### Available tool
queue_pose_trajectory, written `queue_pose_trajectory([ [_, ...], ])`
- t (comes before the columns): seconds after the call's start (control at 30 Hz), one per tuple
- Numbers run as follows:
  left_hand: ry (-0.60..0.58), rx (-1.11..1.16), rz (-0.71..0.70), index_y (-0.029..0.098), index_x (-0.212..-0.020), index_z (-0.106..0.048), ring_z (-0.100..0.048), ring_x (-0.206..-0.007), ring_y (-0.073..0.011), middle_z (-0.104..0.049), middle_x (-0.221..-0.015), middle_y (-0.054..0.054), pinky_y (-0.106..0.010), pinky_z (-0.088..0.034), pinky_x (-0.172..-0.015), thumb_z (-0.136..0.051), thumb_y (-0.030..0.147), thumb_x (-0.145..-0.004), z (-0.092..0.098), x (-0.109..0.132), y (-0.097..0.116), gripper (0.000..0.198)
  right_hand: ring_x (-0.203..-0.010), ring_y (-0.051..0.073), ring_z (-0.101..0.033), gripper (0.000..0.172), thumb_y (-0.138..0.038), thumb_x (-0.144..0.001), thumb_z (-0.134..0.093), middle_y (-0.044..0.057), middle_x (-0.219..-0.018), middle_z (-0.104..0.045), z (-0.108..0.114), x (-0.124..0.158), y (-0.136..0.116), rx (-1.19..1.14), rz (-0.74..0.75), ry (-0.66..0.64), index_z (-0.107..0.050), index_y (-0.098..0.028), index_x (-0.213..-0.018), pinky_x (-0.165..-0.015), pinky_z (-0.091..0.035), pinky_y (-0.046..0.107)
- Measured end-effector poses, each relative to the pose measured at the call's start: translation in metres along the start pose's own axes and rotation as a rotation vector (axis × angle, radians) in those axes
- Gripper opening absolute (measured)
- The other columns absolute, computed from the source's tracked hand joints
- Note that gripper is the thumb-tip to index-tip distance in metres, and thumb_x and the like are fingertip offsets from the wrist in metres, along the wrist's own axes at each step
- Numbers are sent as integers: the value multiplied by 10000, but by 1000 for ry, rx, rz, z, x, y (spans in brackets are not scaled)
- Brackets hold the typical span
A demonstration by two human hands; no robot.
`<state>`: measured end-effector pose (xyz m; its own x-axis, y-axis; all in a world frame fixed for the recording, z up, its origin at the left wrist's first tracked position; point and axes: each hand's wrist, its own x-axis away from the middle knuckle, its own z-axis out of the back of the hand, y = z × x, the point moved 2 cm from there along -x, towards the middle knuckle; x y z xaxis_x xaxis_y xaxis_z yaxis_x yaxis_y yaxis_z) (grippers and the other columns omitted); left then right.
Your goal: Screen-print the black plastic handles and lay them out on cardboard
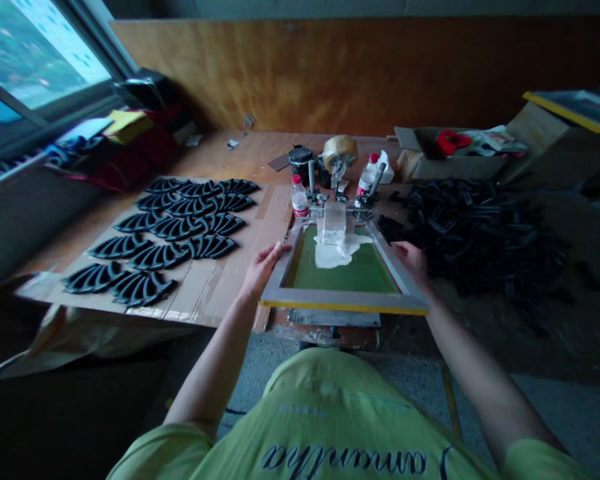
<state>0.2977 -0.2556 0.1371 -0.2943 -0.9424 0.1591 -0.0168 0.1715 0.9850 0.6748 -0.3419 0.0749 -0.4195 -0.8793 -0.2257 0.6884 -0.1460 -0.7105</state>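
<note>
A screen printing frame (275,287) with a green mesh is straight ahead of me, fixed to a clamp (357,212) at its far end. My left hand (264,265) grips the left side of this frame. On its right side is my right hand (411,259), the fingers partly hidden by the frame's edge. White ink (330,256) lies in a patch on the far half of the mesh. A clear squeegee block (334,220) stands in the ink. Under the raised near edge, part of a metal base plate (335,318) shows.
Black fan-shaped parts (173,227) lie in rows on cardboard (200,293) at left. A heap of black parts (480,233) covers the right side. Red-capped bottles (300,198), a black tub (300,160) and a tape roll (340,148) stand behind the frame. A cardboard box (420,163) sits farther right.
</note>
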Motion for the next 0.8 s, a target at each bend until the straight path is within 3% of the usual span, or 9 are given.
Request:
queue_pose_trajectory([
  [0.1,-11,22,135,183,-1307,-610,-628,-628,-126,-711,-820,-17,-213,-468,-549,-726,533,-742,0,15,-50,675,-1022,261,-645,417,-381,-889,-594,147,-1269,-632,-8,-15,-39,42,134,51,-635,-178,-1251,-925,-512,444],
  [0.17,16,-5,163,214,-1450,-470,-628,-639,-127,-699,-809,-3,-211,-464,-556,-737,493,-741,-3,17,-80,807,-1179,298,-559,583,-357,-816,-717,152,-1443,-479,-26,-18,-77,150,280,18,-556,-197,-1352,-1003,-458,471],
  [0.23,56,-61,167,202,-1486,-417,-606,-616,-119,-672,-764,8,-204,-441,-539,-733,475,-743,-5,15,-102,852,-1252,336,-480,656,-321,-754,-791,151,-1463,-437,-46,-18,-109,297,382,-53,-546,-204,-1352,-1027,-410,497],
  [0.3,74,-99,164,186,-1482,-420,-585,-602,-111,-656,-750,10,-198,-418,-527,-719,475,-752,-6,12,-114,840,-1207,344,-485,561,-283,-747,-799,157,-1346,-532,-64,-15,-127,418,427,-150,-596,-187,-1261,-991,-401,491],
  [0.4,55,-133,167,177,-1474,-428,-574,-604,-107,-653,-763,3,-197,-402,-526,-700,482,-762,-5,8,-122,821,-1068,306,-539,300,-267,-811,-731,133,-1097,-656,-82,-3,-129,490,430,-312,-650,-177,-1086,-915,-400,429],
  [0.5,21,-145,176,170,-1451,-455,-574,-605,-115,-652,-761,-2,-203,-398,-524,-695,496,-752,-1,5,-124,808,-967,273,-561,106,-209,-880,-604,114,-947,-686,-86,21,-116,475,490,-427,-675,-179,-953,-858,-386,378],
  [0.67,-5,-111,198,175,-1435,-465,-588,-617,-121,-663,-786,-6,-205,-403,-529,-700,521,-727,2,2,-131,822,-897,228,-564,253,-35,-829,-489,89,-887,-685,-65,54,-105,397,775,-579,-690,-174,-894,-800,-355,340],
  [0.73,-3,-108,196,172,-1431,-468,-586,-614,-119,-668,-799,-10,-202,-400,-524,-700,533,-722,2,2,-132,829,-857,214,-564,201,-59,-812,-537,63,-845,-680,-59,52,-106,370,816,-634,-686,-189,-847,-783,-349,332],
  [0.8,8,-118,182,172,-1418,-485,-586,-617,-119,-672,-801,-13,-199,-398,-523,-692,548,-726,2,2,-133,814,-854,216,-561,146,-95,-809,-578,53,-827,-678,-59,46,-109,373,779,-598,-681,-196,-825,-787,-348,336],
])
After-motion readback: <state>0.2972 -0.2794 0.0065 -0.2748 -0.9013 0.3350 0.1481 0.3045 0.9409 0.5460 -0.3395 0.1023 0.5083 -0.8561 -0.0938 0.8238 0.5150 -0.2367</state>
